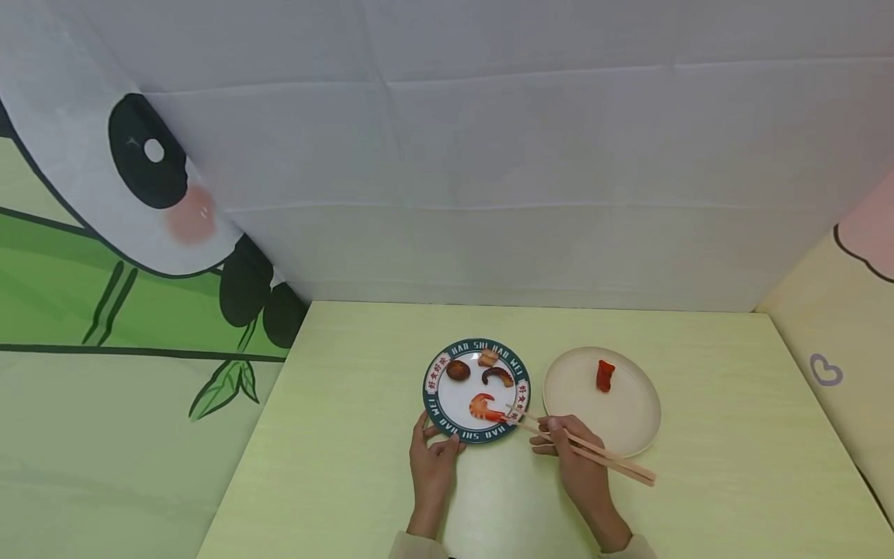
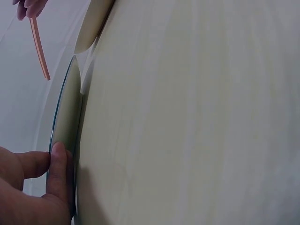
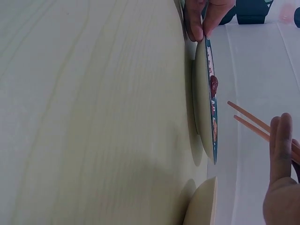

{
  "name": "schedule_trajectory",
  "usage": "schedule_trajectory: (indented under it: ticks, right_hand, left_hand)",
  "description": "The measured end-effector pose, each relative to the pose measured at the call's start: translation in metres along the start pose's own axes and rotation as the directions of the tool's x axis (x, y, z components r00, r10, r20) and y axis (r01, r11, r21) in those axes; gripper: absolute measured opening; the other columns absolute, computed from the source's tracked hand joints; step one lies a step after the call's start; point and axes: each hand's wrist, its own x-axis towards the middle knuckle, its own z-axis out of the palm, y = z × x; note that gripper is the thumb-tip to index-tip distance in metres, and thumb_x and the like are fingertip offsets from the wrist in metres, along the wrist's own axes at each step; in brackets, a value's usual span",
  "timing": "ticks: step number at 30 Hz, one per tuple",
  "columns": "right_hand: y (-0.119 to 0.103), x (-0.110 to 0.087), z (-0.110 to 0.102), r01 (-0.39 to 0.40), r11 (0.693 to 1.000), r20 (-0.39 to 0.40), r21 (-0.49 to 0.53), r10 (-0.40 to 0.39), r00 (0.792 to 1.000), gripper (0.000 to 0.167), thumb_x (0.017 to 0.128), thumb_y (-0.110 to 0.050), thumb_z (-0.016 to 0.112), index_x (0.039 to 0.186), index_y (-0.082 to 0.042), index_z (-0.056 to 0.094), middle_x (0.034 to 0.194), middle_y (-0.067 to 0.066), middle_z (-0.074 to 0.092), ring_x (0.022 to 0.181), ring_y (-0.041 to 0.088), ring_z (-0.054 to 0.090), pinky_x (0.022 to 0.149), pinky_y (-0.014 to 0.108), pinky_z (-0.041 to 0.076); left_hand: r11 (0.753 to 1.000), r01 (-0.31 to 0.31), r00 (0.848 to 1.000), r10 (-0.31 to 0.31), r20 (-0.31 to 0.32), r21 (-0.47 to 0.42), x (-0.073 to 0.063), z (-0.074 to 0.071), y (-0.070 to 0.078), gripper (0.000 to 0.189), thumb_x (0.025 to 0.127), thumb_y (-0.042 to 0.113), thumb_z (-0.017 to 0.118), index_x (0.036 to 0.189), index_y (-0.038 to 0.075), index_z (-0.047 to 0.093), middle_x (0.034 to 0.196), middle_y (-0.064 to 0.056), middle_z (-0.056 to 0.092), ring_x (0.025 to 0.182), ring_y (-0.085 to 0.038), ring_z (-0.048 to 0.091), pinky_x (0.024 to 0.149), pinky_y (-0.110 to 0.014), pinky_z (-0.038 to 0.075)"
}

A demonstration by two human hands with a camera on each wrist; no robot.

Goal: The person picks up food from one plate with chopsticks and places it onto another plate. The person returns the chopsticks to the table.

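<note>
My left hand pinches the near-left edge of a plate with a green lettered rim, thumb and fingers on either side of it. On that plate lie a shrimp, a round brown piece, a curved dark piece and a tan piece. A pair of wooden chopsticks is gripped in my right hand. Their tips reach over the plate's right side near the shrimp's tail. In the right wrist view the chopsticks hover above the plate, tips apart, nothing between them.
To the right stands a cream plate bearing one red piece of food; my right hand is by its near-left edge. Both plates are on a pale wood-grain table. A white cloth hangs behind the table, with printed panels at the sides.
</note>
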Motion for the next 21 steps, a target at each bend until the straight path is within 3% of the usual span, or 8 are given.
schedule_trajectory:
  ticks: [13,21]
  right_hand:
    - [0.0,0.0,0.007,-0.091,0.996,0.042,-0.008,0.091,0.995,0.019,0.107,0.0,0.056,0.115,0.011,0.069,0.11,0.029,0.068,0.085,0.015,0.078,0.076,0.03,0.071]
    - [0.003,0.0,0.014,-0.059,0.998,0.056,0.009,0.059,0.997,0.018,0.105,0.003,0.058,0.115,0.014,0.068,0.108,0.031,0.067,0.082,0.014,0.078,0.074,0.031,0.071]
  left_hand:
    - [1.0,0.005,1.0,-0.005,-0.001,0.003,-0.001,0.0,0.002,0.076,0.091,-0.016,0.066,0.159,-0.004,0.034,0.121,-0.025,0.054,0.081,-0.018,0.069,0.075,-0.028,0.07]
    - [1.0,0.007,1.0,-0.007,-0.001,0.006,-0.002,0.0,0.003,0.076,0.091,-0.015,0.067,0.159,-0.004,0.034,0.122,-0.025,0.054,0.081,-0.018,0.07,0.075,-0.028,0.07]
